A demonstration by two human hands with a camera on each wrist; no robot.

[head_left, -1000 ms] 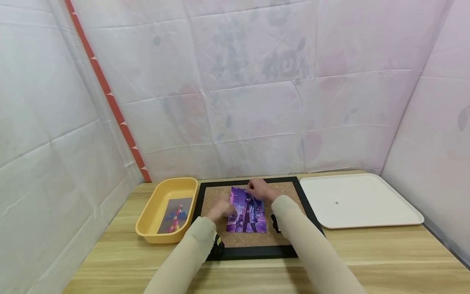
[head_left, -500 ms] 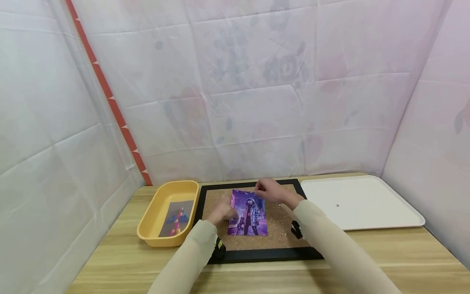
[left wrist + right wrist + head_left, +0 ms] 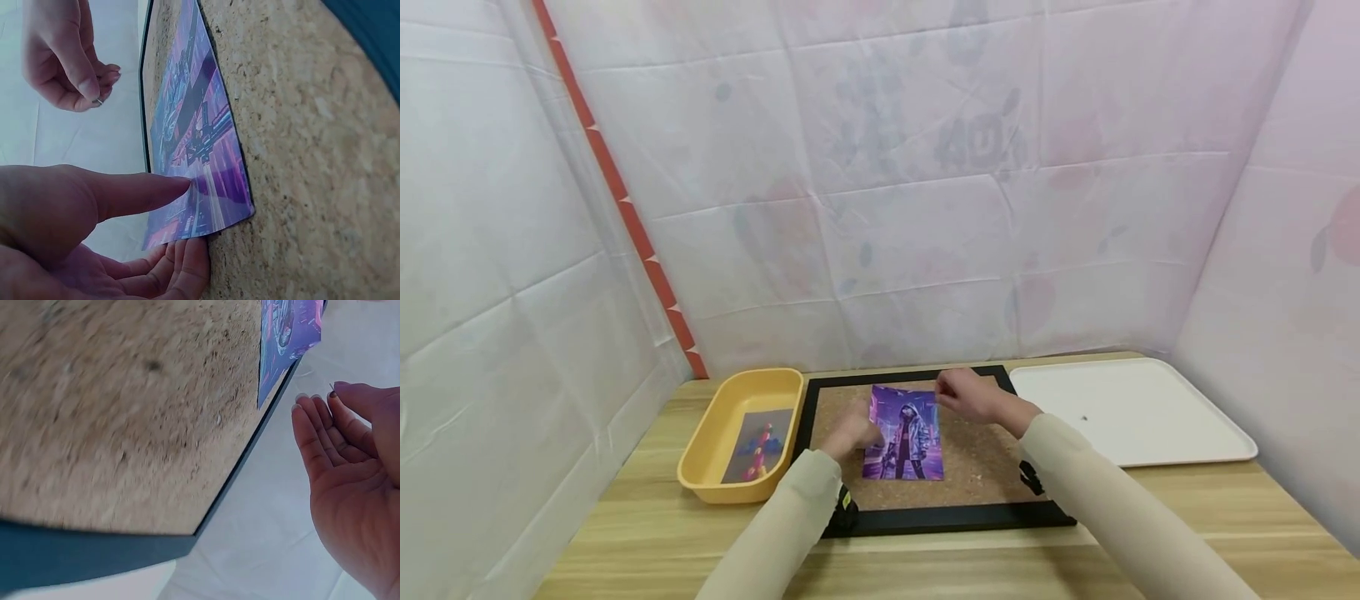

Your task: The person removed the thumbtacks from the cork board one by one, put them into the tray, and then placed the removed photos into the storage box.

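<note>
A purple printed picture [image 3: 904, 442] of a hooded figure lies on the cork board [image 3: 970, 467]. My left hand [image 3: 853, 430] holds its left edge: in the left wrist view the thumb presses on the front, with fingers behind the lifted edge. My right hand [image 3: 968, 395] is just off the picture's upper right corner, above the board. Between its thumb and index fingertip it pinches a tiny thumbtack [image 3: 332, 393], whose thin metal point sticks out in the right wrist view. The picture's upper right corner [image 3: 267, 387] hangs near those fingers.
A yellow tray [image 3: 700, 442] holding another picture [image 3: 758, 450] stands left of the board. To the right lies a white tray [image 3: 1135, 408] with a tiny dark item [image 3: 1083, 417] on it. The board has a raised black frame [image 3: 955, 518]. White sheeting hangs behind.
My right hand has moved right, from over the picture's top edge to just past its upper right corner, uncovering the figure's hood. The left hand stays at the left edge.
</note>
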